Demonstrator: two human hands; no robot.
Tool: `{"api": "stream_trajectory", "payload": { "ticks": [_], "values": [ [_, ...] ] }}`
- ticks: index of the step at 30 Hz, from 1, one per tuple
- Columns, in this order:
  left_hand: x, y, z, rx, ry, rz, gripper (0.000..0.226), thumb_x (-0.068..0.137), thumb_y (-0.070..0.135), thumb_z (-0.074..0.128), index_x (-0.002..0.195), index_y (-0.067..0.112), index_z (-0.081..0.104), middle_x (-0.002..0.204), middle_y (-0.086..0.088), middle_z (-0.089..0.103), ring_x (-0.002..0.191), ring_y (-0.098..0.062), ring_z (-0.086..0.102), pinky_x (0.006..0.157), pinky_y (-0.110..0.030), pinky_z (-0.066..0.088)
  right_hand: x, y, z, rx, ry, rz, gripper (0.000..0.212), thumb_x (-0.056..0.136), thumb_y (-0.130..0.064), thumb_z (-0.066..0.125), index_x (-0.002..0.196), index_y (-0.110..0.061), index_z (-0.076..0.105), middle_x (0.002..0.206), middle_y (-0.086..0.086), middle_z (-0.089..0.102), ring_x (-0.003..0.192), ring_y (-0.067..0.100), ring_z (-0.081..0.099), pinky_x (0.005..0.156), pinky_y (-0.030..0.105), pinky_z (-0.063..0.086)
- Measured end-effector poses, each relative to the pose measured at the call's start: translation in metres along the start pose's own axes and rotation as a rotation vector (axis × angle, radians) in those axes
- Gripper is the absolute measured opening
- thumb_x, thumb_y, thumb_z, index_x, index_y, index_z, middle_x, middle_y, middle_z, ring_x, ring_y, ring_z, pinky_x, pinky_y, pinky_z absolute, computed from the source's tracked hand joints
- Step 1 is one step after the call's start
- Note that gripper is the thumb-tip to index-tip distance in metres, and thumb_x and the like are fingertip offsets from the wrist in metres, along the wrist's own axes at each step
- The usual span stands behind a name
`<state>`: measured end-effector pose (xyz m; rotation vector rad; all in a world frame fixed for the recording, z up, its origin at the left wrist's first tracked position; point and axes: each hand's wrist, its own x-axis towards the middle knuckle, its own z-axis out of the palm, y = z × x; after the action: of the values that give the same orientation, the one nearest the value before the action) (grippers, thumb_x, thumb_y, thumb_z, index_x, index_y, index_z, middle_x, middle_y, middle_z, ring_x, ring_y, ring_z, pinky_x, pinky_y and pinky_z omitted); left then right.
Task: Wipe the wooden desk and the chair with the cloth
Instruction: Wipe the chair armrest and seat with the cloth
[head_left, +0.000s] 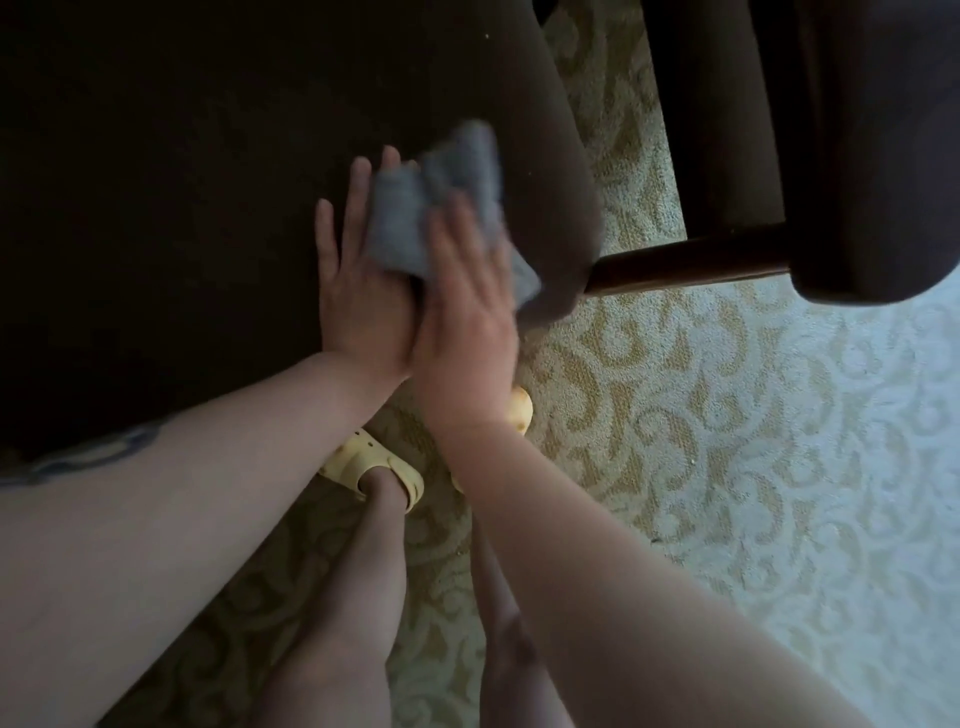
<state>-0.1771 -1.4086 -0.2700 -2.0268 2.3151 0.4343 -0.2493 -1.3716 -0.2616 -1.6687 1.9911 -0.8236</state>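
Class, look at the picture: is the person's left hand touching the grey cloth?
Touching. The head view shows the grey cloth lying on the flat left hand, covering its fingers, with the right hand laid over it from the other side.

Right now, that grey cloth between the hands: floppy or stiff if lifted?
Probably floppy: the cloth bunches in soft folds between the left hand and right hand. Likely light, since flat fingers alone carry it. It looks fuzzy, so it is unlikely to slip.
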Motion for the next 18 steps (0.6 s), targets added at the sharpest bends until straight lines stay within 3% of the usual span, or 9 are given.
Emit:
{"api": "stream_trajectory", "payload": {
  "ticks": [2,4,7,11,12,15,16,17,18],
  "values": [
    [0.001,-0.008,0.001,0.002,-0.026,-0.095,0.069,0.096,0.039,0.028,0.155,0.016,-0.002,0.163,-0.010,-0.003,0.149,-0.027,-0.006,0.117,-0.047,-0.008,0.024,0.019,0.007,-0.082,-0.146,-0.192,0.046,0.091,0.001,0.055,0.136,-0.007,0.055,0.147,0.008,0.048,0.144,0.032,0.028,0.116,0.048,0.030],
    [0.004,-0.016,-0.002,-0.057,-0.020,-0.182,0.064,0.099,0.035,0.030,0.155,0.020,0.003,0.163,-0.004,-0.004,0.149,-0.023,-0.009,0.117,-0.047,-0.008,0.048,0.044,0.005,-0.253,-0.107,-0.143,0.049,0.091,0.001,0.055,0.139,-0.010,0.053,0.149,0.004,0.045,0.145,0.030,0.027,0.118,0.046,0.024],
    [0.002,-0.024,-0.005,-0.080,0.040,-0.123,0.062,0.100,0.031,0.034,0.155,0.022,0.007,0.163,-0.002,-0.002,0.149,-0.021,-0.008,0.116,-0.046,-0.009,0.048,0.034,0.002,-0.311,0.035,0.012,0.048,0.093,-0.003,0.055,0.140,-0.011,0.051,0.150,0.004,0.044,0.144,0.031,0.028,0.118,0.049,0.025],
    [-0.013,-0.032,-0.002,-0.138,0.006,-0.290,0.066,0.097,0.030,0.036,0.155,0.022,0.005,0.163,-0.001,-0.002,0.149,-0.020,-0.010,0.117,-0.048,-0.008,0.034,0.038,0.002,-0.280,-0.460,-0.605,0.052,0.090,-0.005,0.059,0.141,-0.012,0.050,0.150,0.005,0.043,0.145,0.030,0.026,0.121,0.043,0.017],
    [-0.017,-0.036,0.000,-0.142,-0.003,-0.301,0.065,0.098,0.032,0.035,0.155,0.023,0.005,0.163,-0.002,-0.001,0.149,-0.020,-0.010,0.118,-0.048,-0.007,0.048,0.049,-0.001,-0.317,-0.423,-0.572,0.053,0.089,-0.003,0.058,0.141,-0.013,0.051,0.150,0.004,0.044,0.144,0.030,0.028,0.120,0.041,0.015],
    [-0.025,-0.046,0.003,-0.143,0.024,-0.289,0.062,0.101,0.035,0.034,0.155,0.024,0.006,0.163,-0.002,0.000,0.149,-0.021,-0.009,0.117,-0.047,-0.009,0.080,0.059,-0.011,-0.321,0.050,0.054,0.051,0.088,0.001,0.054,0.137,-0.014,0.055,0.146,0.002,0.049,0.140,0.033,0.037,0.118,0.047,0.023],
    [-0.025,-0.047,0.002,-0.159,0.038,-0.307,0.062,0.101,0.035,0.034,0.155,0.024,0.006,0.163,-0.002,-0.001,0.149,-0.020,-0.010,0.117,-0.046,-0.010,0.080,0.049,-0.010,-0.307,0.095,0.101,0.049,0.088,0.001,0.054,0.135,-0.013,0.057,0.145,0.003,0.051,0.138,0.034,0.038,0.116,0.050,0.027],
    [-0.024,-0.048,0.001,-0.182,0.045,-0.335,0.063,0.100,0.033,0.034,0.155,0.024,0.006,0.163,-0.002,-0.001,0.149,-0.020,-0.010,0.117,-0.046,-0.010,0.076,0.039,-0.004,-0.282,0.018,-0.073,0.049,0.086,0.004,0.056,0.133,-0.011,0.058,0.143,0.004,0.052,0.137,0.035,0.040,0.114,0.051,0.030],
    [-0.024,-0.048,0.001,-0.197,0.044,-0.360,0.064,0.099,0.032,0.034,0.155,0.023,0.006,0.163,-0.002,-0.002,0.149,-0.020,-0.010,0.117,-0.046,-0.010,0.067,0.033,0.004,-0.236,-0.167,-0.368,0.051,0.083,0.006,0.059,0.132,-0.011,0.059,0.142,0.006,0.053,0.136,0.035,0.041,0.113,0.052,0.032]
  ]
}}
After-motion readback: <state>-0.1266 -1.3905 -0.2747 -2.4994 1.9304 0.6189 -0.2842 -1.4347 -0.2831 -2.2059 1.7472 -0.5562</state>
